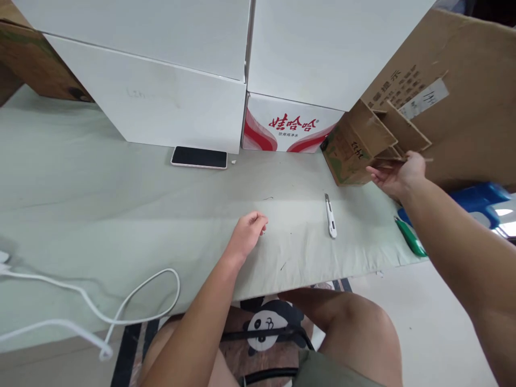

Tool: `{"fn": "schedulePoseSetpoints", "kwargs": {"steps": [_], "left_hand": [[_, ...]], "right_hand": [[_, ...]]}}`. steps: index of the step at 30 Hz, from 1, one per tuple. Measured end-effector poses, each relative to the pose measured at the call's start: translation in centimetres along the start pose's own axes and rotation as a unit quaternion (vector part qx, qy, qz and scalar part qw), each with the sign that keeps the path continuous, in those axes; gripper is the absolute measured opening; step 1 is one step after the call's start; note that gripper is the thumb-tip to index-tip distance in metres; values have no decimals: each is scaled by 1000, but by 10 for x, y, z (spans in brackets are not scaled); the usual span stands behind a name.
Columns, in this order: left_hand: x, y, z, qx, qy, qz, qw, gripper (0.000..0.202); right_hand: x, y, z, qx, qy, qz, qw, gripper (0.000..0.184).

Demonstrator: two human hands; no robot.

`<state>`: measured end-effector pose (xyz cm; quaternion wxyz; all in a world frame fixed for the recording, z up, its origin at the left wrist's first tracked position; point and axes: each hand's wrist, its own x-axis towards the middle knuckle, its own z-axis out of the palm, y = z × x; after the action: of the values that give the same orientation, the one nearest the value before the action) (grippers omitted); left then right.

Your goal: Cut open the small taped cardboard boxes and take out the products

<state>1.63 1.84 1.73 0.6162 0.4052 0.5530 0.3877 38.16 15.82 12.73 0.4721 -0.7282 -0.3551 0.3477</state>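
Observation:
My left hand (250, 230) hovers over or rests on the pale cloth at the middle of the table, fingers curled in, with nothing showing between them. To the right, my right hand (400, 173) is at the open mouth of a small brown cardboard box (350, 148) with raised flaps. Its fingers are stretched out and apart, and the thumb lies by the edge of a flap; whether it presses on the flap I cannot tell. A white utility knife (330, 217) lies on the cloth between both hands. The box's inside is hidden.
White cartons (181, 97) are stacked at the back, above one red-and-white carton (292, 126). A phone (199, 158) lies before them. A white cable (84, 295) loops at the left. A large cardboard sheet (471, 118), a blue object (475, 199) and a green object (411, 236) are at right.

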Motion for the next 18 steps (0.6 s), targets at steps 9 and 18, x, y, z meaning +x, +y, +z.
{"fn": "schedulePoseSetpoints", "kwargs": {"steps": [9, 18], "left_hand": [[1, 4, -5, 24, -5, 7, 1000, 21], [-30, 9, -23, -44, 4, 28, 999, 18]], "right_hand": [[-12, -1, 61, -109, -203, 135, 964, 58], [-88, 9, 117, -235, -336, 66, 910, 42]]}}
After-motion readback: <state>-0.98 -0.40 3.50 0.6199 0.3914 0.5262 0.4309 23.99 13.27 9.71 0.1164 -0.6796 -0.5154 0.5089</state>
